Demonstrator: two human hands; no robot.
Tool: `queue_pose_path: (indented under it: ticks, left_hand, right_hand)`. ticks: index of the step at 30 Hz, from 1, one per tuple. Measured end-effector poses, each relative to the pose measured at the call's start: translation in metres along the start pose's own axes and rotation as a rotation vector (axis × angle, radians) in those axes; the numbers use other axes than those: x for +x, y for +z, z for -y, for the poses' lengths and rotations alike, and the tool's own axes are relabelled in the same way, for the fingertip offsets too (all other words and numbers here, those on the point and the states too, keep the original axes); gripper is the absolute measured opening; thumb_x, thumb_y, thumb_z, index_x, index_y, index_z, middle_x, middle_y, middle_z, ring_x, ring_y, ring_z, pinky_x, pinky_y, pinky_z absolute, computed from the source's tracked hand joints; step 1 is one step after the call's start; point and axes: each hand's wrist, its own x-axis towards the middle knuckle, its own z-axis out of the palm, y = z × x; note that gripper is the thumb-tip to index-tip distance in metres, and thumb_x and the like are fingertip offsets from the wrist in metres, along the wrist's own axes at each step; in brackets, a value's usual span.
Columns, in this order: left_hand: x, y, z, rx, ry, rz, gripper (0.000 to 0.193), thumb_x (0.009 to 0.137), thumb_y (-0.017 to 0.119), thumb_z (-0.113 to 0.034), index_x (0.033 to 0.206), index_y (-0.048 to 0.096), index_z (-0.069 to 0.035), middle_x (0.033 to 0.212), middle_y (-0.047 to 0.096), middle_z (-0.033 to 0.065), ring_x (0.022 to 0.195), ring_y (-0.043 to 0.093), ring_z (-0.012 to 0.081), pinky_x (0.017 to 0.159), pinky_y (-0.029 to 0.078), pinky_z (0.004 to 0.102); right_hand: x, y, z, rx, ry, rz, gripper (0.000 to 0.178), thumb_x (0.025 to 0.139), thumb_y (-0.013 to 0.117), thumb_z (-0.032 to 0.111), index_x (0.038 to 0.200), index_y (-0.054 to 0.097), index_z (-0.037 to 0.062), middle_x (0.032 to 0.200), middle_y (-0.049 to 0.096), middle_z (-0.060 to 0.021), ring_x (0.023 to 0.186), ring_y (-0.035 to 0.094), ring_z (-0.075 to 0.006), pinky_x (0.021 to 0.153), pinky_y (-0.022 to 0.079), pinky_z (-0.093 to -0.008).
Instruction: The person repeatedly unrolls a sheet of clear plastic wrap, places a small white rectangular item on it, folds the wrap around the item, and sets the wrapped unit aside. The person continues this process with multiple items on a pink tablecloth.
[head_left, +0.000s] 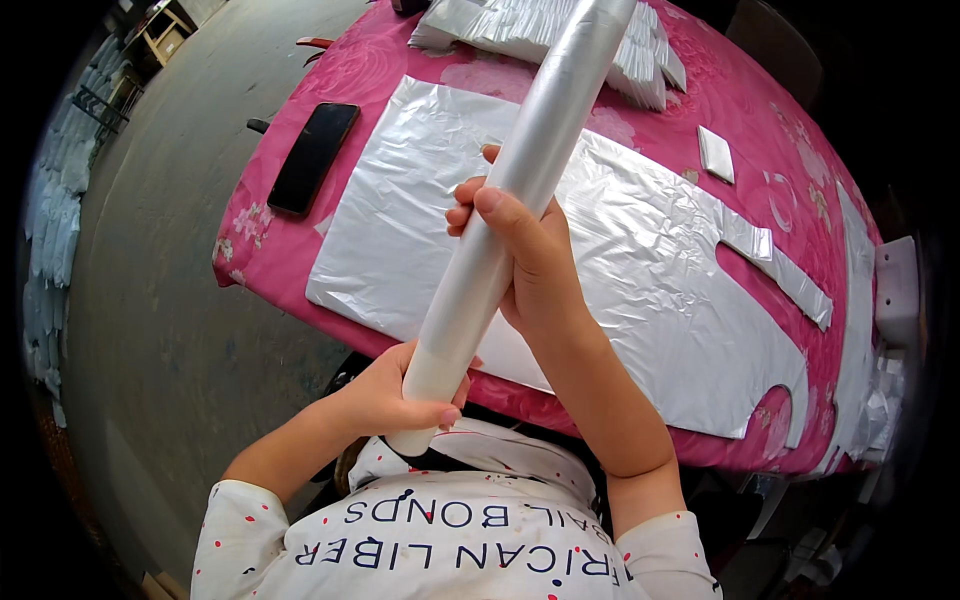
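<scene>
A long, silvery-white roll of plastic film (530, 150) slants up and to the right in front of me, its lower end close to my body. My left hand (405, 395) is wrapped round that lower end. Higher up, my right hand (525, 235) grips the roll near its middle, the thumb across the front and fingertips showing on the far left side. Under the roll, a flat stack of silvery-white plastic bags (660, 300) with cut-out handles lies on a table with a pink floral cloth (265, 215). The roll hides part of the stack.
A black phone (314, 158) lies at the table's left edge. Folded bundles of white bags (500, 28) sit at the far side. A small white packet (715, 154) rests on the right. Beyond the right edge is a white plastic container (897, 290); pale bags (60, 220) are piled far left.
</scene>
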Motion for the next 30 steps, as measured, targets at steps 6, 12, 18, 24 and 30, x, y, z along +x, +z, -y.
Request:
queue_pose_path:
  ticks: [6, 12, 18, 24, 30]
  left_hand:
    - [0.014, 0.006, 0.019, -0.699, -0.114, 0.621, 0.056, 0.07, 0.072, -0.026, 0.111, 0.046, 0.002, 0.076, 0.055, 0.0065, 0.063, 0.055, 0.0132, 0.058, 0.049, 0.0283]
    - [0.036, 0.02, 0.016, 0.092, -0.005, -0.135, 0.057, 0.079, 0.061, -0.039, 0.117, 0.043, 0.0, 0.095, 0.056, 0.0088, 0.074, 0.058, 0.0146, 0.063, 0.05, 0.029]
    - [0.038, 0.015, 0.018, 0.021, -0.257, 0.025, 0.071, 0.075, 0.062, -0.054, 0.119, 0.045, -0.001, 0.071, 0.054, 0.0045, 0.056, 0.055, 0.0124, 0.053, 0.047, 0.0273]
    - [0.013, 0.0, 0.032, -0.085, -0.454, 0.148, 0.075, 0.064, 0.073, -0.054, 0.11, 0.051, 0.001, 0.065, 0.053, 0.0051, 0.051, 0.053, 0.0121, 0.047, 0.043, 0.0242]
    - [0.004, -0.005, 0.042, -0.135, -0.511, 0.133, 0.068, 0.065, 0.074, -0.046, 0.109, 0.052, 0.002, 0.065, 0.054, 0.0065, 0.051, 0.054, 0.0127, 0.048, 0.043, 0.0246]
  right_hand:
    - [-0.031, -0.014, 0.006, 0.2, 0.057, 0.034, 0.066, 0.076, 0.068, 0.029, 0.123, 0.031, -0.0015, 0.087, 0.054, -0.0077, 0.079, 0.057, -0.0158, 0.074, 0.048, -0.032]
    - [-0.055, -0.037, -0.016, -0.076, 0.087, -0.203, 0.058, 0.077, 0.07, 0.022, 0.118, 0.036, -0.0012, 0.089, 0.054, -0.0074, 0.081, 0.057, -0.0169, 0.075, 0.047, -0.0331]
    - [-0.052, -0.069, -0.015, 0.003, 0.215, -0.259, 0.054, 0.078, 0.07, 0.02, 0.118, 0.039, 0.0004, 0.094, 0.055, -0.0075, 0.089, 0.058, -0.0188, 0.078, 0.048, -0.0332]
    - [-0.022, -0.156, 0.056, 0.062, -0.033, -0.464, 0.039, 0.078, 0.067, 0.011, 0.11, 0.045, 0.0011, 0.095, 0.057, -0.0088, 0.087, 0.057, -0.0166, 0.081, 0.046, -0.0281]
    - [-0.031, -0.194, 0.092, -0.365, 0.041, -0.425, 0.022, 0.084, 0.059, 0.021, 0.1, 0.058, 0.0047, 0.09, 0.061, -0.0026, 0.074, 0.052, -0.0077, 0.066, 0.04, -0.0198]
